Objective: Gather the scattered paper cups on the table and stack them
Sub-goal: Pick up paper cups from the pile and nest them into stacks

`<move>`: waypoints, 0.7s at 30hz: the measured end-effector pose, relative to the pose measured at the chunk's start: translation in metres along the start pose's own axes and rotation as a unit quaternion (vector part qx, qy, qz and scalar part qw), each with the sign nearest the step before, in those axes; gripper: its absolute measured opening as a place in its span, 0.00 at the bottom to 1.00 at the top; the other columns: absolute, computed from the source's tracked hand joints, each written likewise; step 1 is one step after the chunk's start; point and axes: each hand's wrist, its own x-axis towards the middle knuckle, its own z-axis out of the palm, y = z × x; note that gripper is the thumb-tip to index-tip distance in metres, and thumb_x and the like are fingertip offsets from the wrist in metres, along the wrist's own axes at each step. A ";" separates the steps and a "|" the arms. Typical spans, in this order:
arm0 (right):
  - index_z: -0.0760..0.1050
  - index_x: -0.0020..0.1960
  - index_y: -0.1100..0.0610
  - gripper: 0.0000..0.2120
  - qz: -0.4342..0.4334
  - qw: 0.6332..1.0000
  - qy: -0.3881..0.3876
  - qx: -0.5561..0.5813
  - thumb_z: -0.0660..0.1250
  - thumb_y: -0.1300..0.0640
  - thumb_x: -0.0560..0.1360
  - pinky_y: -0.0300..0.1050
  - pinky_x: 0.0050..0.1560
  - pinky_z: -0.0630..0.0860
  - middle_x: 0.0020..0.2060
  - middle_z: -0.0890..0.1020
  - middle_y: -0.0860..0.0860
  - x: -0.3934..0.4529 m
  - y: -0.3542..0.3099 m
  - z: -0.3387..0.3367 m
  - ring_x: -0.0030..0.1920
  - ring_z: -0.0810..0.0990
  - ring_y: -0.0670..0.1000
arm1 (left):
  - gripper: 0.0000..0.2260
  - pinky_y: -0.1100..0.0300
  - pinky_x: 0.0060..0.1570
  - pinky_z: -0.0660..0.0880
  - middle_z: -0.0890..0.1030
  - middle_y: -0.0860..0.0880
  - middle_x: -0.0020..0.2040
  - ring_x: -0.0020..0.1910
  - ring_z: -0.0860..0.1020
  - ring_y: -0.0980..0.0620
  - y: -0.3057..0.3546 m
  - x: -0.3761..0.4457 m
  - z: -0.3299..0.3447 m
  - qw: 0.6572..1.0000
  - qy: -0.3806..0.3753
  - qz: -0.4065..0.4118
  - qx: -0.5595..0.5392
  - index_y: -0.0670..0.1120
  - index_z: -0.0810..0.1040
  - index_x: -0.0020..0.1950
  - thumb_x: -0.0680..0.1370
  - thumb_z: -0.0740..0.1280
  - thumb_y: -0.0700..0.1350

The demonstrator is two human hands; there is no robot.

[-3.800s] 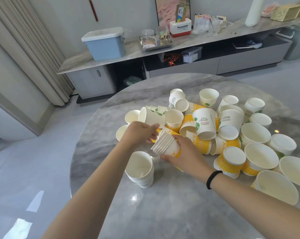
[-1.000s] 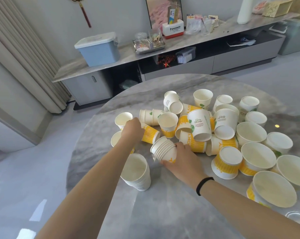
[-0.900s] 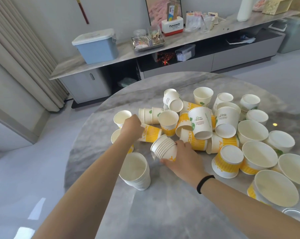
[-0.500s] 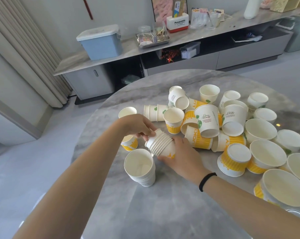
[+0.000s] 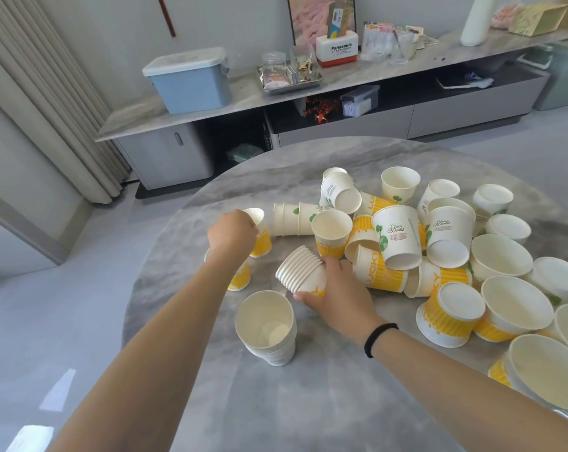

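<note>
Two stacks already gathered on the round table [image 5: 308, 402]: upright white stack [image 5: 267, 327] nearest, tilted stack [image 5: 304, 272] just behind it, gripped by right hand [image 5: 335, 296], fingers curled round its base. Left of tilted stack, left hand [image 5: 232, 233] clamped on rim of yellow cup [image 5: 261, 236], above another yellow cup [image 5: 240, 275]. Right of tilted stack, loose cups [image 5: 396, 236] heaped, some upright, some on sides. Beyond those, wider bowls [image 5: 514, 305] toward table's right edge.

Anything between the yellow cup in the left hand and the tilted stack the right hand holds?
Nothing visible. The left hand grips the yellow cup; bare table separates it from the tilted stack in the right hand, rims facing it.
</note>
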 end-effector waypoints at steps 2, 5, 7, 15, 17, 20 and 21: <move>0.62 0.68 0.56 0.35 0.007 1.000 0.005 0.003 0.70 0.40 0.68 0.48 0.56 0.73 0.62 0.70 0.56 0.002 0.001 -0.001 0.62 0.73 0.56 | 0.09 0.58 0.38 0.68 0.83 0.44 0.46 0.43 0.77 0.43 0.002 -0.003 -0.012 0.999 0.022 0.009 -0.049 0.46 0.82 0.51 0.77 0.64 0.46; 0.63 0.67 0.57 0.35 0.014 0.999 0.018 0.028 0.71 0.42 0.68 0.49 0.56 0.73 0.61 0.71 0.57 0.002 0.000 -0.002 0.61 0.73 0.57 | 0.09 0.60 0.34 0.67 0.79 0.47 0.41 0.41 0.74 0.47 0.005 -0.016 -0.031 0.990 0.021 0.042 -0.133 0.45 0.83 0.51 0.77 0.65 0.46; 0.64 0.66 0.58 0.34 0.013 0.999 0.028 0.044 0.72 0.42 0.68 0.50 0.57 0.73 0.61 0.71 0.57 0.000 -0.002 -0.002 0.62 0.73 0.57 | 0.09 0.62 0.31 0.66 0.78 0.48 0.37 0.37 0.73 0.50 0.006 -0.027 -0.041 0.977 -0.040 0.056 -0.204 0.43 0.83 0.52 0.77 0.66 0.46; 0.64 0.67 0.56 0.33 -0.025 0.996 0.023 0.081 0.72 0.44 0.69 0.51 0.59 0.73 0.64 0.69 0.55 -0.002 -0.018 -0.003 0.64 0.71 0.56 | 0.10 0.66 0.34 0.65 0.74 0.50 0.32 0.31 0.68 0.56 0.000 -0.055 -0.044 0.940 -0.234 0.060 -0.242 0.47 0.81 0.43 0.77 0.66 0.51; 0.64 0.66 0.56 0.32 -0.018 0.997 0.016 0.070 0.71 0.44 0.69 0.51 0.58 0.73 0.63 0.69 0.55 0.000 -0.018 -0.002 0.63 0.71 0.56 | 0.11 0.68 0.33 0.69 0.78 0.49 0.38 0.35 0.72 0.53 -0.007 -0.051 -0.038 0.949 -0.178 0.053 -0.253 0.46 0.82 0.47 0.78 0.64 0.50; 0.64 0.66 0.56 0.32 -0.012 0.998 0.006 0.064 0.71 0.43 0.69 0.51 0.57 0.74 0.62 0.69 0.55 0.000 -0.016 0.001 0.62 0.72 0.56 | 0.13 0.58 0.45 0.72 0.77 0.43 0.53 0.53 0.74 0.46 -0.024 -0.043 -0.024 0.993 -0.061 0.024 -0.096 0.43 0.77 0.54 0.77 0.66 0.52; 0.64 0.65 0.56 0.32 -0.011 0.998 0.003 0.060 0.72 0.43 0.69 0.52 0.57 0.74 0.61 0.69 0.55 0.000 -0.016 0.002 0.61 0.72 0.57 | 0.17 0.55 0.51 0.71 0.76 0.42 0.58 0.59 0.72 0.44 -0.029 -0.044 -0.020 0.998 -0.055 0.012 -0.024 0.42 0.74 0.59 0.76 0.66 0.52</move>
